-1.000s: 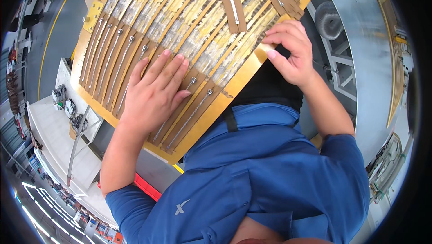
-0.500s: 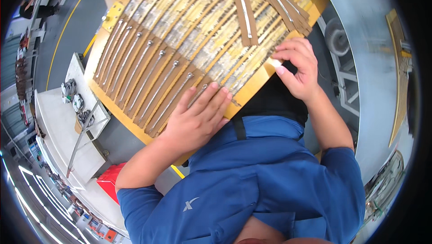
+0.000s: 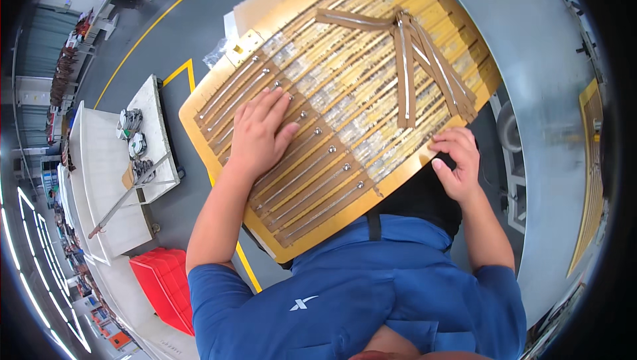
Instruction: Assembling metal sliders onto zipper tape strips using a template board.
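A yellowish board [image 3: 192, 118] with narrow parallel grooves lies tilted in front of me. Along its left part, several brown zippers [image 3: 308, 191] with silver teeth and sliders sit side by side in rows. My left hand [image 3: 255, 131] rests flat on the rows at the far left, fingers stretched out, covering part of some zippers. Loose brown zippers [image 3: 406, 74] lie crossed in a fan on the board's right part. My right hand [image 3: 461, 161] is at the near right edge, fingers curled over the rim with the thumb below.
A grey-white panel [image 3: 531, 94] rises at my right, with a wheeled metal frame [image 3: 514, 161] beneath. To the left stand a white table [image 3: 109, 181], a small cart [image 3: 159, 154] bearing coiled parts, and a red crate [image 3: 162, 284]. Yellow lines mark the grey floor.
My left hand has slid from the near end of the zipper rows to the far left. In the picture, the board sits lower and further right. My right hand remains at the board's edge.
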`<state>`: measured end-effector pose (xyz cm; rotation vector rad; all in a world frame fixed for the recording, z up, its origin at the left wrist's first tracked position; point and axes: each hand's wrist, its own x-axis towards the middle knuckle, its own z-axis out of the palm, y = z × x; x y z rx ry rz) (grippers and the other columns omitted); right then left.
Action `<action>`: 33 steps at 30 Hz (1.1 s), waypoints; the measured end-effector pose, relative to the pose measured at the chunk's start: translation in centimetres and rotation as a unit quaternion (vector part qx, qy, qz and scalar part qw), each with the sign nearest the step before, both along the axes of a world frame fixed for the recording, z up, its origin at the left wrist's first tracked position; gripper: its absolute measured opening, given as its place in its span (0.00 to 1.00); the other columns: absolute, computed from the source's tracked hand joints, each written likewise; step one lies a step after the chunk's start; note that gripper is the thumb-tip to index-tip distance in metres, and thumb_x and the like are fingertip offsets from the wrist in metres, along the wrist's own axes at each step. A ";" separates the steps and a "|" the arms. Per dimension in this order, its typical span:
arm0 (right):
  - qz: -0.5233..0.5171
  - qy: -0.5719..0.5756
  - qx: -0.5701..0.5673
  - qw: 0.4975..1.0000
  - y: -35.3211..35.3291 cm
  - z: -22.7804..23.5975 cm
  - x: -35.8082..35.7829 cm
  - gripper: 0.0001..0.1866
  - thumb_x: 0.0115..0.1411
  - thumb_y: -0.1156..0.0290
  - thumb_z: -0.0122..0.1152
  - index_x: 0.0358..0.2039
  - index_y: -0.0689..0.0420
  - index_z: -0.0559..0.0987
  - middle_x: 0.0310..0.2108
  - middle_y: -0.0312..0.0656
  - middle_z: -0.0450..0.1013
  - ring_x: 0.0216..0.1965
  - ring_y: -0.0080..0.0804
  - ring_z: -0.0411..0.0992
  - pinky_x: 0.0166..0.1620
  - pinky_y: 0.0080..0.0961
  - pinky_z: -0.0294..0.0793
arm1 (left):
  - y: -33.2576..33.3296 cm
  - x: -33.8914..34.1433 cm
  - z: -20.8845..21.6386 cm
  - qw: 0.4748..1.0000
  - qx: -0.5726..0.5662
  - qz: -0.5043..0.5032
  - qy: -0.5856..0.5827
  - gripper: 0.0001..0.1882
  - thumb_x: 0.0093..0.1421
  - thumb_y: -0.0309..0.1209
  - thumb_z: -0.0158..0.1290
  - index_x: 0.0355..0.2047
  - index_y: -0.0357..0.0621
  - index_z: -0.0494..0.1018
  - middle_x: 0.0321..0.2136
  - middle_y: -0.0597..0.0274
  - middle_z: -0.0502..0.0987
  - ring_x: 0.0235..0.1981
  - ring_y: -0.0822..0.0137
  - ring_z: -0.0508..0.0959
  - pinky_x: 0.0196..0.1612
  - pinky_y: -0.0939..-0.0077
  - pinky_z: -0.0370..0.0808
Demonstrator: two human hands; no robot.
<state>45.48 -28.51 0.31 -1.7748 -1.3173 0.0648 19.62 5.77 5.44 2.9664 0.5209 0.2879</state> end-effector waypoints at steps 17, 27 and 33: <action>-0.171 -0.088 0.011 0.981 5.1 2.8 2.0 0.14 0.60 0.64 0.70 0.40 0.61 0.83 0.40 0.47 0.80 0.46 0.52 0.76 0.55 0.44 0.73 | 1.0 0.1 2.3 0.998 -0.029 0.047 0.004 0.27 0.69 0.43 0.59 0.64 0.45 0.75 0.65 0.50 0.74 0.67 0.50 0.71 0.70 0.55 0.63; -0.232 0.093 -0.436 0.864 22.1 10.2 9.8 0.37 0.66 0.39 0.62 0.56 0.64 0.83 0.54 0.54 0.79 0.54 0.51 0.81 0.52 0.43 0.84 | -1.6 -5.7 0.5 0.972 -0.113 0.182 -0.092 0.22 0.68 0.35 0.59 0.60 0.38 0.78 0.63 0.45 0.75 0.64 0.42 0.73 0.68 0.54 0.67; -0.199 0.048 -0.379 0.902 20.7 6.4 10.5 0.32 0.56 0.50 0.74 0.54 0.61 0.84 0.51 0.53 0.82 0.50 0.47 0.82 0.50 0.42 0.84 | -2.8 -9.9 0.0 0.952 -0.141 0.244 -0.124 0.20 0.67 0.31 0.60 0.57 0.36 0.78 0.60 0.44 0.75 0.61 0.44 0.74 0.66 0.57 0.70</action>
